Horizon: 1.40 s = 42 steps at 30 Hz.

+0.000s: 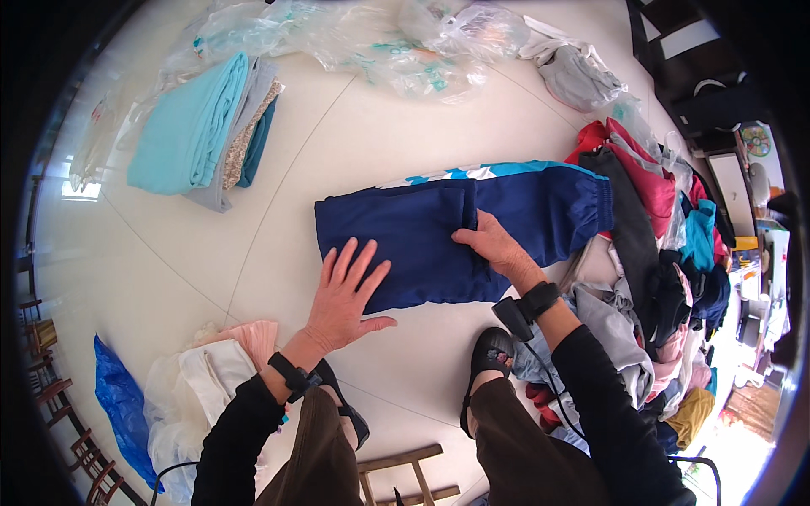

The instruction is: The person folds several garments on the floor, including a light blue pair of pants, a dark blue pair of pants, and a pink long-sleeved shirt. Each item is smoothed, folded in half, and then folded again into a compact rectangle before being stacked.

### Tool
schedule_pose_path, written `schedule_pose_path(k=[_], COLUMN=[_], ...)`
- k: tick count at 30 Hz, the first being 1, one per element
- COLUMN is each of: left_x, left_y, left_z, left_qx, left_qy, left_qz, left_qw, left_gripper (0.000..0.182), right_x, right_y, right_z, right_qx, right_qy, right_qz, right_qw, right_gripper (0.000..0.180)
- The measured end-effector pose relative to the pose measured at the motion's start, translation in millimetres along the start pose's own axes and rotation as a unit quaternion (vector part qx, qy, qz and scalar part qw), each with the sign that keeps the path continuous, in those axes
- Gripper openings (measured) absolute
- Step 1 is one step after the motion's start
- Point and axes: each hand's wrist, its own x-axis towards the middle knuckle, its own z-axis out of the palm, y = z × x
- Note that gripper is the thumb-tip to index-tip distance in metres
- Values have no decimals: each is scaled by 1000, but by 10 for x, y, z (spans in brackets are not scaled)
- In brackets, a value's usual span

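Navy blue trousers (405, 246) with a light blue and white side stripe lie on the tiled floor, their leg end folded back over the middle. The elastic waistband (604, 202) points right, against the clothes heap. My left hand (345, 294) rests with spread fingers on the lower left part of the fold. With thumb and fingers, my right hand (490, 243) grips the folded-over leg edge. Both wrists carry black straps with small devices. At the upper left stands a stack of folded garments, a light turquoise one (190, 126) on its left side.
Clear plastic bags (405, 57) lie along the far side, beside a grey cloth bundle (579, 76). A large heap of mixed clothes (633, 316) spreads at right. White and pink fabric (209, 373) and a blue plastic bag (123, 405) lie at lower left. A wooden stool (405, 458) stands between the legs.
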Motion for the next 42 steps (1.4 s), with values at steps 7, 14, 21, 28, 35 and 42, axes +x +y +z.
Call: schedule_pose_path(k=[7, 14, 21, 28, 35, 42], left_x=[169, 384, 433, 509, 1455, 1898], left_y=[-2, -233, -232, 56, -135, -228], left_z=[73, 80, 346, 162, 269, 309], left_qx=[-47, 51, 46, 38, -36, -30], left_qy=[-49, 52, -47, 7, 93, -30], left_qz=[12, -1, -60, -45, -48, -38], left_qw=[998, 997, 996, 998, 994, 998], left_gripper=[69, 74, 108, 109, 43, 41], right_x=[8, -290, -18, -658, -1162, -794], right_y=[154, 76, 305, 397, 821, 515], right_z=[192, 459, 174, -720, -1558, -1509], right_qx=[-276, -578, -703, -489, 154, 200], right_qy=[304, 81, 90, 375, 429, 429], right_qz=[-155, -412, -284, -304, -27, -49], right_qw=[899, 700, 645, 726, 890, 880], right_gripper=[51, 69, 71, 54, 41, 68])
